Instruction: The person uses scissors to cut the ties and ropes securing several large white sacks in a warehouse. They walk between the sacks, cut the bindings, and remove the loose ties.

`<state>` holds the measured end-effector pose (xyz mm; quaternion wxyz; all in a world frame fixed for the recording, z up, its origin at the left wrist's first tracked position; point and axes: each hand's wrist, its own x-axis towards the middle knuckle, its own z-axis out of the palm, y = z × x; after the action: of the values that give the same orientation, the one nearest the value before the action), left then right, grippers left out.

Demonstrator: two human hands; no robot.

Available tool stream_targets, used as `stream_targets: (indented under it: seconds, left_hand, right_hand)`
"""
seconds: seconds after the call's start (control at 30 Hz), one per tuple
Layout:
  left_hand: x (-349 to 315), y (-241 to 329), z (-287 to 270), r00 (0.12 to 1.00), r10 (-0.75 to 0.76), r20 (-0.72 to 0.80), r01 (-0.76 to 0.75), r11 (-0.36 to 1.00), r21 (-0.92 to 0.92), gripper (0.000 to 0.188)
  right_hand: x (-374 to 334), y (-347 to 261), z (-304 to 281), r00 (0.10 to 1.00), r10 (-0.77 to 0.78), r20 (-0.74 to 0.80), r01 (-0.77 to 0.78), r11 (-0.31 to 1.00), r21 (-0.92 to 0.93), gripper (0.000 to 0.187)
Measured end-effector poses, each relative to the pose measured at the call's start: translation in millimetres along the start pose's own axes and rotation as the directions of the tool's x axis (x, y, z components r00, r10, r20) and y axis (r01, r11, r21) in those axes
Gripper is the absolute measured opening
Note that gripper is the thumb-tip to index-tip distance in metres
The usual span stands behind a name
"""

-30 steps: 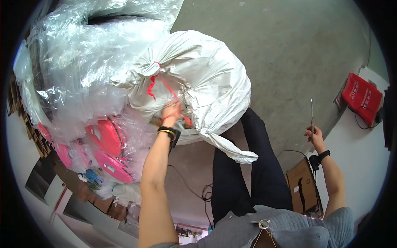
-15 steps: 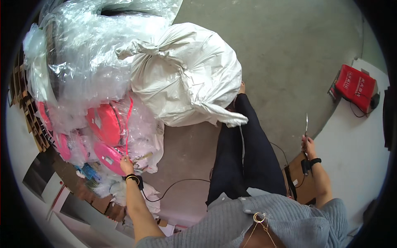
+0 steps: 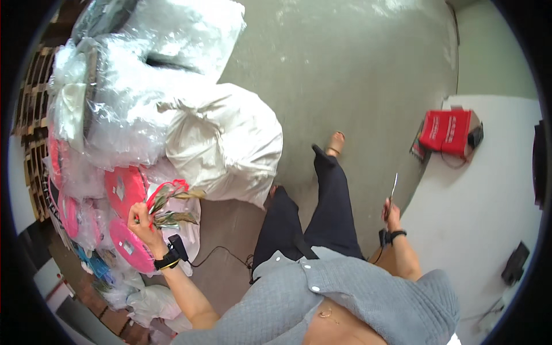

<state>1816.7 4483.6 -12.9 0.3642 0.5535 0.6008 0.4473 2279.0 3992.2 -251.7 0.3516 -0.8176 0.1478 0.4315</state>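
My left hand [image 3: 144,223] is closed in a fist at the left, held over the pink and red discs. Out of it come a looped red ribbon [image 3: 167,187] and a bundle of thin green, brown and pale strands [image 3: 175,218], their ends pointing right. By the edge of the white table, my right hand [image 3: 393,215] is closed around the handles of a pair of scissors [image 3: 394,187], blades pointing forward. Under and beyond my left hand lie flat round discs, one red [image 3: 123,187] and one pink [image 3: 131,244], partly wrapped in clear plastic.
A big white sack [image 3: 230,144] stands ahead, beside a pile of clear plastic-wrapped bundles [image 3: 132,86]. On the white table [image 3: 471,213] at the right sits a red bag [image 3: 445,132]. A cable [image 3: 215,253] hangs from my left wrist. Stacked brown slats [image 3: 34,115] line the far left.
My left hand has lifted the strand bundle off the pile, and the red ribbon, stretched out before, is now looped. I have stepped forward and the view has shifted. The scissors stay in my right hand.
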Motion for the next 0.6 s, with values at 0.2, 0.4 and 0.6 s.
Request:
stream_targets:
  seconds: [0.2, 0.4, 0.6]
  left_hand:
    - [21, 83, 199, 0.959, 0.070, 0.273, 0.124, 0.765, -0.632, 0.030]
    - [56, 165, 325, 0.967, -0.140, 0.214, 0.248, 0.722, -0.646, 0.024]
    - [99, 198, 314, 0.953, -0.222, 0.206, 0.296, 0.829, -0.474, 0.014]
  right_hand:
    - [54, -18, -66, 0.997, 0.078, -0.014, -0.076, 0.991, 0.113, 0.036]
    - [129, -118, -164, 0.988, 0.057, -0.142, -0.049, 0.997, 0.056, 0.040]
    - [239, -247, -190, 0.979, -0.157, -0.133, 0.168, 0.983, 0.078, 0.040]
